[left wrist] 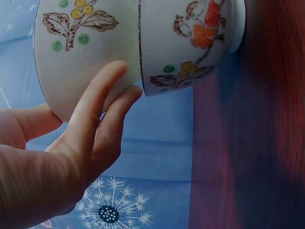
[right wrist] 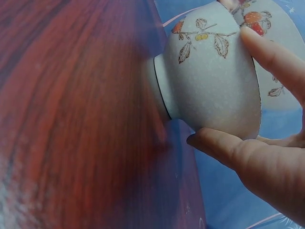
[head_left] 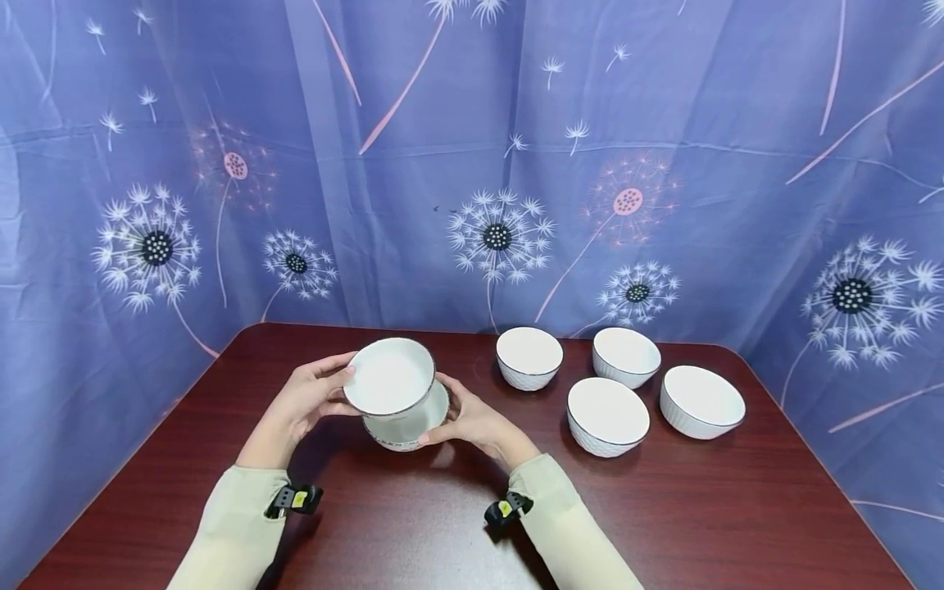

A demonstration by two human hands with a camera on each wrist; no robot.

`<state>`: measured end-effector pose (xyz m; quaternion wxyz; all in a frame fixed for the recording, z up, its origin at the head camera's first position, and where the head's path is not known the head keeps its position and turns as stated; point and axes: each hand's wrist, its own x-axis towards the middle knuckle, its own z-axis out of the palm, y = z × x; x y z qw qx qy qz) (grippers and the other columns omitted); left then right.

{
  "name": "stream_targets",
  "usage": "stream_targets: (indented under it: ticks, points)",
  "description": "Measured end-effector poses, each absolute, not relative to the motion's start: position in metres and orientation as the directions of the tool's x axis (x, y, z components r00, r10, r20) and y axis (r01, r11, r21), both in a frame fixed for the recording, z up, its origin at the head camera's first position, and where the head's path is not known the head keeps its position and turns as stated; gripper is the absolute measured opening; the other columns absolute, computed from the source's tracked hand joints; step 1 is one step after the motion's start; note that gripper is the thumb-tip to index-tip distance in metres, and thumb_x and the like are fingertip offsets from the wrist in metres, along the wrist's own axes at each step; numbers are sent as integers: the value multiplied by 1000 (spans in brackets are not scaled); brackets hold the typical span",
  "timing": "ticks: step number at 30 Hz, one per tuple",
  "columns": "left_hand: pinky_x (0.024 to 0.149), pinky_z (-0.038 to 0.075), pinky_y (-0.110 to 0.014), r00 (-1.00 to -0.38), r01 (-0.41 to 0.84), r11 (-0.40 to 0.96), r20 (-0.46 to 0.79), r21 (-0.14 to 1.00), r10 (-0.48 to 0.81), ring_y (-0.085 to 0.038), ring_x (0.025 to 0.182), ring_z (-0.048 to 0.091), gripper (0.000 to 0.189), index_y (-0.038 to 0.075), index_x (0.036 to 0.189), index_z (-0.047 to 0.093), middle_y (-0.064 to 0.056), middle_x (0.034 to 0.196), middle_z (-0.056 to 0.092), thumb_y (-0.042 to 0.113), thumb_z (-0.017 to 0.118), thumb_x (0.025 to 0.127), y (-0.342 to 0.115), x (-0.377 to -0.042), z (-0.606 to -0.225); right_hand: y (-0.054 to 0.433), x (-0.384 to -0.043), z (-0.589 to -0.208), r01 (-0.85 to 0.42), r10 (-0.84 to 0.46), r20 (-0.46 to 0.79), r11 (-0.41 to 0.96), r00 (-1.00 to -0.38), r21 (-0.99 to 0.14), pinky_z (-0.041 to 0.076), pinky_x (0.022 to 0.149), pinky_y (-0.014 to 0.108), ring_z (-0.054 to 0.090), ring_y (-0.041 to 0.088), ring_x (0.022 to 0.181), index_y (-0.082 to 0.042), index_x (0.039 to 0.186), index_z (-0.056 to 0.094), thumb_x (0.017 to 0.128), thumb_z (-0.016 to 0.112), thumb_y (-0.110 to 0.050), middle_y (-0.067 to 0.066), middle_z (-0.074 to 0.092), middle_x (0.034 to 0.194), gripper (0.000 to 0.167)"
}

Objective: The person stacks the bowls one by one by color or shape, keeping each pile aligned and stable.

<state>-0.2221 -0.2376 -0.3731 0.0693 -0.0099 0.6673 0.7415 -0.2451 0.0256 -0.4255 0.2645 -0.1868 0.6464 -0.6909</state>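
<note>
My left hand [head_left: 310, 397] grips a white bowl [head_left: 389, 377] at its rim and side, tilted a little. Painted leaves and yellow berries show on that upper bowl's outside [left wrist: 90, 43] in the left wrist view. Beneath it, partly covered by it, is a second bowl [head_left: 413, 428] with a similar painted pattern. My right hand [head_left: 475, 419] holds this lower bowl by its right side, thumb toward me. The lower bowl's foot [right wrist: 162, 88] is close to the tabletop; whether it touches, I cannot tell.
On the right of the dark red table [head_left: 413, 524] stand several white bowls: a small textured one [head_left: 528, 352], a ribbed one [head_left: 627, 356], a larger textured one [head_left: 607, 414] and a wide ribbed one [head_left: 701, 401]. A blue dandelion-print curtain [head_left: 413, 205] hangs behind.
</note>
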Motion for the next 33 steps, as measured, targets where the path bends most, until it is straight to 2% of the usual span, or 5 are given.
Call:
stream_targets:
  ticks: [7,13,22,27,33]
  points:
    - [65,58,-43,-991,-122,-50,-119,991,67,-17,69,68,51,-10,144,33,-4,93,66,5,51,99,-233,-220,-375,25,-245,-428,148,-607,-104,-23,-788,-989,39,104,41,37,31,135,-11,154,11,74,74,9,16,31,150,104]
    - [63,58,-42,-991,-129,4,-129,992,41,-17,68,67,49,-8,143,38,-7,97,65,6,53,99,-228,-221,-378,24,-243,-427,156,-603,-102,-38,-791,-987,38,105,42,37,31,135,-11,154,13,73,74,11,15,32,150,103]
    - [64,58,-43,-990,-139,45,-140,989,23,-18,68,67,47,-6,141,41,-25,118,57,7,53,99,-221,-222,-377,25,-246,-428,146,-618,-92,-37,-780,-989,36,106,41,36,28,135,-9,153,14,72,73,12,14,34,148,103]
    - [62,58,-42,-991,-130,68,-132,989,19,-18,67,67,46,-7,140,43,-24,112,58,7,54,98,-218,-223,-376,26,-247,-427,144,-618,-97,-26,-780,-989,35,108,42,38,28,134,-9,151,16,71,74,11,15,38,145,101]
    - [61,58,-42,-992,-125,83,-126,989,7,-18,65,66,44,-8,138,45,-20,104,61,6,54,98,-216,-225,-377,26,-248,-426,146,-613,-99,-28,-784,-989,28,112,43,33,29,138,-8,151,14,71,74,13,16,37,146,103]
